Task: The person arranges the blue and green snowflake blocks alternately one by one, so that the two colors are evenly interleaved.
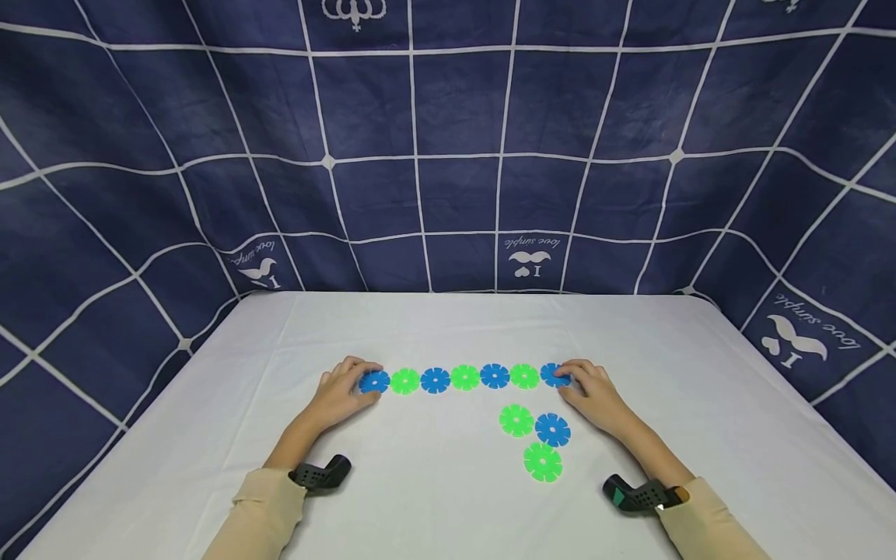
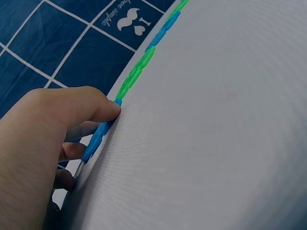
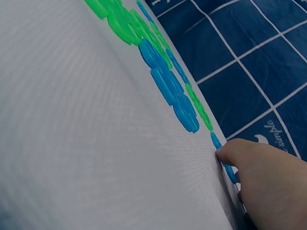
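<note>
A row of notched plastic building discs lies flat across the table, blue and green by turns. At the row's left end my left hand point(image 1: 343, 395) pinches a blue disc point(image 1: 375, 382) by its edges, thumb on the near side and fingers beyond. My right hand point(image 1: 595, 397) grips the blue disc point(image 1: 554, 375) at the right end in the same way, covering part of it. Between them lie several more, among them a green disc point(image 1: 404, 381) and a blue disc point(image 1: 495, 376). In the left wrist view, the thumb point(image 2: 108, 111) presses on the held disc's edge.
Nearer than the row, left of the right forearm, lie an upper green disc point(image 1: 516, 420), a loose blue disc point(image 1: 552, 429) and a lower green disc point(image 1: 542, 462). A white cloth covers the table point(image 1: 392, 482). Behind it hangs a blue checked curtain point(image 1: 455, 194).
</note>
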`<action>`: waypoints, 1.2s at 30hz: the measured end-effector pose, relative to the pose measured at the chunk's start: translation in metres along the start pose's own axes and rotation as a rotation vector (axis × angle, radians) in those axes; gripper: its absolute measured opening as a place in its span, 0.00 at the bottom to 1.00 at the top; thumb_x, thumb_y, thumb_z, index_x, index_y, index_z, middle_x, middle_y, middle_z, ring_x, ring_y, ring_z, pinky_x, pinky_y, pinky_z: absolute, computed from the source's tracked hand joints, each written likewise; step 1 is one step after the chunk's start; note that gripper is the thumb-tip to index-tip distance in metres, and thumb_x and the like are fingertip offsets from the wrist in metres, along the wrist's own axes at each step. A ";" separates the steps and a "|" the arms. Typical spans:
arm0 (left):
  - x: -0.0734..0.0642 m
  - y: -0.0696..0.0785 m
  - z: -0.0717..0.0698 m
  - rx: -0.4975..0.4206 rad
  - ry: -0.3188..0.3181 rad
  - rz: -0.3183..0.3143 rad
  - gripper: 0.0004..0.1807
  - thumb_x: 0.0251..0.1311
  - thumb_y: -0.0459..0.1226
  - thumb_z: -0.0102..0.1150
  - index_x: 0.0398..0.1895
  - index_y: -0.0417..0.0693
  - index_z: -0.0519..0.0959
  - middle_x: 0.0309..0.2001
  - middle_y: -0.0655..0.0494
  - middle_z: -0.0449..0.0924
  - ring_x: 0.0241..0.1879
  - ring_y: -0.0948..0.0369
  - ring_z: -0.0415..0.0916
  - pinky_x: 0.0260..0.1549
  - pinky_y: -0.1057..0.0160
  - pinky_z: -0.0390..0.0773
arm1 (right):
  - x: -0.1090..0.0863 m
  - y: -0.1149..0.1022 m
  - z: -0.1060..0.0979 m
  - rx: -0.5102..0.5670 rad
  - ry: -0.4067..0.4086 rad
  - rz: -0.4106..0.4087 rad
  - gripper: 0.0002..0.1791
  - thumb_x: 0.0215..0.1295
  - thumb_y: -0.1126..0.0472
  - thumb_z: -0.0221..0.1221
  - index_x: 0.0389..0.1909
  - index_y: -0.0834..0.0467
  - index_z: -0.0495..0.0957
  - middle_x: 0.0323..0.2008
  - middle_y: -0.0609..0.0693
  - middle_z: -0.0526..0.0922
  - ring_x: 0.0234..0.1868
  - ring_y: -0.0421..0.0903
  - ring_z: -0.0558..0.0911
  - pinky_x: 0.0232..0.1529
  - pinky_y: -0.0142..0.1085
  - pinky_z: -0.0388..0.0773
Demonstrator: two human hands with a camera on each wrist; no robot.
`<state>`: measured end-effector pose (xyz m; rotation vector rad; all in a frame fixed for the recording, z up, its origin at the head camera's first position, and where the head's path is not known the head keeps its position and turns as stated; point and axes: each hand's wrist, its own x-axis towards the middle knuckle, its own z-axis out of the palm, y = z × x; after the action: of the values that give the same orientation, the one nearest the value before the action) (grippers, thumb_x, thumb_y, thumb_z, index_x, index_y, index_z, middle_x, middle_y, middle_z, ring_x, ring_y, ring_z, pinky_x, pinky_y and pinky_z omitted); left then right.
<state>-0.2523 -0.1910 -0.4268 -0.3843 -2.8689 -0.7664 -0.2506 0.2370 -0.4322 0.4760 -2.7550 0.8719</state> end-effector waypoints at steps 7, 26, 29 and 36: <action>0.002 0.001 0.001 -0.001 0.002 -0.002 0.25 0.49 0.45 0.59 0.52 0.50 0.74 0.50 0.48 0.69 0.51 0.51 0.66 0.39 0.58 0.56 | 0.000 0.001 0.000 0.005 0.000 -0.005 0.13 0.60 0.59 0.55 0.45 0.54 0.76 0.53 0.56 0.72 0.53 0.56 0.66 0.51 0.53 0.61; 0.001 0.000 0.002 -0.003 -0.002 -0.009 0.24 0.49 0.45 0.58 0.52 0.52 0.74 0.51 0.48 0.69 0.53 0.51 0.65 0.40 0.56 0.57 | 0.004 -0.008 -0.007 0.043 -0.002 -0.027 0.12 0.61 0.61 0.54 0.45 0.54 0.76 0.44 0.51 0.76 0.40 0.43 0.72 0.43 0.40 0.69; 0.002 0.000 0.002 -0.005 0.006 -0.008 0.24 0.49 0.45 0.59 0.52 0.52 0.74 0.50 0.48 0.69 0.52 0.51 0.65 0.40 0.57 0.56 | 0.004 -0.017 -0.008 0.111 -0.070 -0.058 0.12 0.62 0.60 0.54 0.46 0.54 0.76 0.37 0.46 0.76 0.34 0.38 0.70 0.37 0.33 0.68; 0.001 0.001 0.001 0.003 0.011 -0.004 0.24 0.48 0.45 0.59 0.52 0.51 0.74 0.49 0.48 0.69 0.51 0.51 0.66 0.38 0.58 0.56 | -0.003 -0.039 0.003 0.165 -0.249 -0.168 0.12 0.62 0.54 0.54 0.46 0.50 0.76 0.34 0.39 0.75 0.34 0.34 0.70 0.37 0.30 0.69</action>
<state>-0.2530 -0.1898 -0.4268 -0.3735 -2.8612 -0.7622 -0.2341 0.2059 -0.4150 0.8887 -2.8171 1.0668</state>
